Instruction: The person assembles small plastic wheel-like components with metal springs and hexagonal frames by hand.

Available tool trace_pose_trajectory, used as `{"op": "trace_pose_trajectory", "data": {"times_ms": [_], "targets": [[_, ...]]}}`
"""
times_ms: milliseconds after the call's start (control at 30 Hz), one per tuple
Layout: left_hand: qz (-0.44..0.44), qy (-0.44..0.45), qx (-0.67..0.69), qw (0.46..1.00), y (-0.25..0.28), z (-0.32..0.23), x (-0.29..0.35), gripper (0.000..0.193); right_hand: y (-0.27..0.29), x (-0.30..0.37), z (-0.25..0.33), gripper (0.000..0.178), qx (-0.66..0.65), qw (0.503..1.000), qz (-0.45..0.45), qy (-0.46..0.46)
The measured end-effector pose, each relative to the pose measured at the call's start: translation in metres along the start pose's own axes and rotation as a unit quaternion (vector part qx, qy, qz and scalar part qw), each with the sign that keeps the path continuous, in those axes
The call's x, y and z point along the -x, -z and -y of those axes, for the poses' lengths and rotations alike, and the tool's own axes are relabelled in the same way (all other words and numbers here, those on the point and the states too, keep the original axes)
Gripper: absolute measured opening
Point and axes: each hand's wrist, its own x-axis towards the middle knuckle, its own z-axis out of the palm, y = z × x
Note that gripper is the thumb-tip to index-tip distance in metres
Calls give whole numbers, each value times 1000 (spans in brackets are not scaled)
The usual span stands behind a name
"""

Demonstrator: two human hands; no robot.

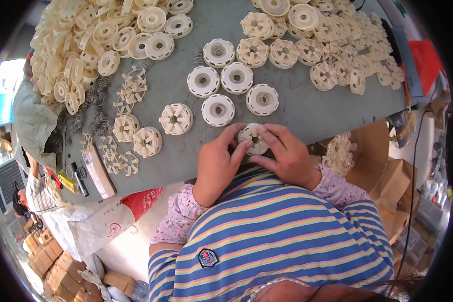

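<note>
Your left hand [221, 160] and right hand [288, 155] had their fingers closed around a cream plastic wheel [253, 138] at the near edge of the table [312, 108]. It looked light, stiff and smooth, probably best held by its rim. Farther onto the table, white wheels [237, 89] cupped springs [216, 49]; below its right side, a cardboard box [372, 143] held pale pieces [338, 155].

A pale pink phone [97, 172] just beside a black marker [79, 179], a white-and-red sack [101, 219], brown cardboard boxes [68, 265]
</note>
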Motion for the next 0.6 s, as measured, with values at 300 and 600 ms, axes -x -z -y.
{"op": "trace_pose_trajectory", "data": {"times_ms": [300, 600], "targets": [[30, 48, 176, 983, 4, 10, 5, 36, 12, -1, -9, 83, -164, 984, 6, -69], [82, 0, 131, 988, 28, 11, 13, 33, 48, 8, -59, 78, -63, 998, -10, -19]]}}
